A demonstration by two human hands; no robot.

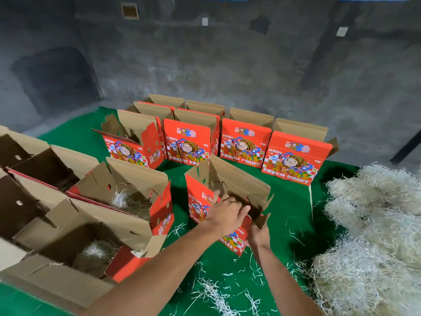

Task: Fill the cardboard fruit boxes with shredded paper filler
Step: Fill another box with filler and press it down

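Loose paper shreds point(214, 293) strew the green mat point(293, 201) at 6 o'clock. Left hand point(224, 213), fingers spread, presses into the red fruit box point(241, 185); right hand point(258, 234) pinches its flap. Shredded-paper heap point(373, 236) lies at 4 o'clock.

Both forearms are bare to the frame edge, with no sleeve visible, and the left hand point(224, 213) and right hand point(258, 236) carry no glove, watch or ring.
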